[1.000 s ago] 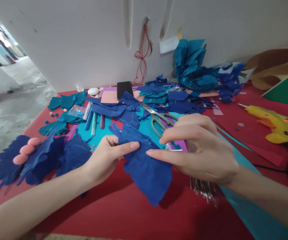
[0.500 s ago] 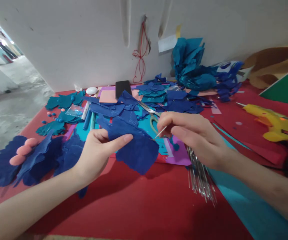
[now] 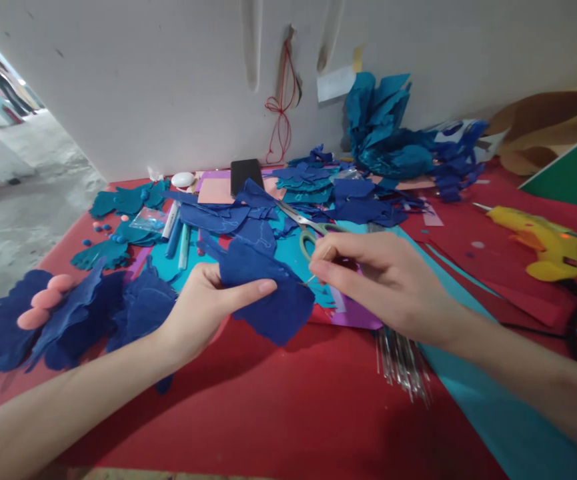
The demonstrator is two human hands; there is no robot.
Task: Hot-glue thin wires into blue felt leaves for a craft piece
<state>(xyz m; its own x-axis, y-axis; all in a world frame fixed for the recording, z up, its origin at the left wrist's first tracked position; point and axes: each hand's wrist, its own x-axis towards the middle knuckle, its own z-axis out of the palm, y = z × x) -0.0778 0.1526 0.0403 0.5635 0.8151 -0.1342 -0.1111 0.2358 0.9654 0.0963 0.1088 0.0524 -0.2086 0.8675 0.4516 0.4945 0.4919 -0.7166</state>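
Note:
Above the red table, my left hand (image 3: pixel 203 303) pinches a dark blue piece of fabric or crepe paper (image 3: pixel 273 310), thumb on top and the other fingers beneath it. A thin pale stick (image 3: pixel 314 278) is pinched between the thumb and forefinger of my right hand (image 3: pixel 373 277), its lower end at the right edge of the blue piece. Behind the right fingers lie scissors (image 3: pixel 298 217) with pale green handles, partly covered by the hand. Under the right wrist is a bundle of thin metal wires (image 3: pixel 403 367).
A yellow glue gun (image 3: pixel 543 240) with a black cord lies on the right. Blue cut pieces (image 3: pixel 228 217), markers (image 3: pixel 173 240) and a black phone-like slab (image 3: pixel 247 177) lie behind the hands. Blue petal shapes with pink balls (image 3: pixel 41 300) are at left. A white wall (image 3: pixel 168 87) stands behind.
My right thumb and forefinger have closed further along the stick, which now stands steeper at the blue piece's edge. The left hand has shifted slightly right with the piece.

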